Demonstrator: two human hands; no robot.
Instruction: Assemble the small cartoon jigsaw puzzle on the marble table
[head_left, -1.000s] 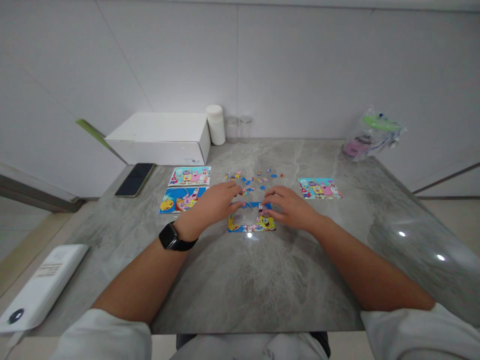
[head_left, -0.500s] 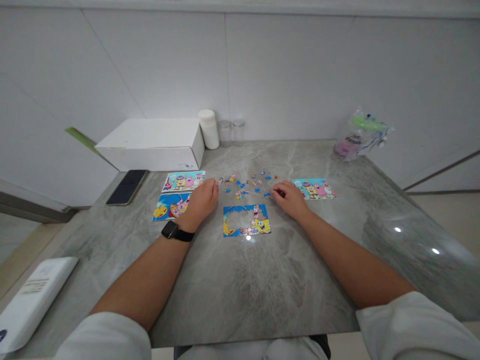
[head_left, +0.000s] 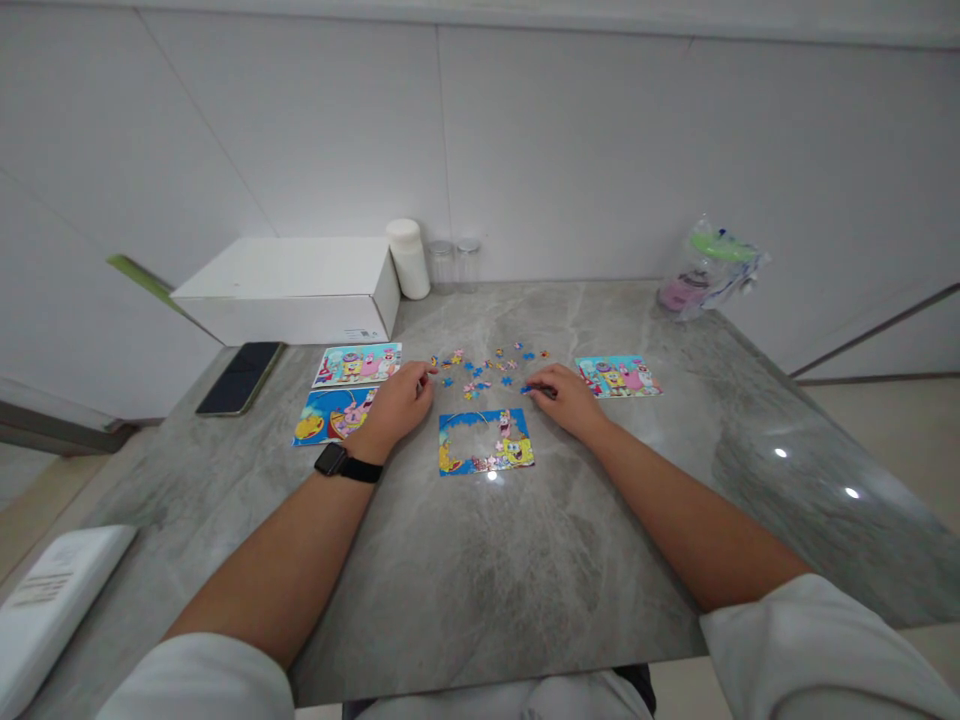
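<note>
A small cartoon jigsaw frame (head_left: 484,441), filled round its edges and bare in the middle, lies on the grey marble table (head_left: 480,590). Loose puzzle pieces (head_left: 484,366) are scattered just behind it. My left hand (head_left: 396,401), with a black watch on the wrist, rests left of the frame, fingers curled, its fingertips at the near edge of the loose pieces. My right hand (head_left: 565,395) lies right of the frame, its fingers pinched on a blue puzzle piece (head_left: 529,388).
Two finished cartoon puzzles (head_left: 346,390) lie at the left, another picture card (head_left: 617,377) at the right. A phone (head_left: 240,377), a white box (head_left: 289,290), a white jar (head_left: 408,258), two clear jars (head_left: 454,264) and a plastic bag (head_left: 705,270) stand behind. A white device (head_left: 45,610) sits at the near left.
Both hands came off the puzzle frame and moved apart, back toward the loose pieces. The right hand has closed on a blue piece. The view drifted right.
</note>
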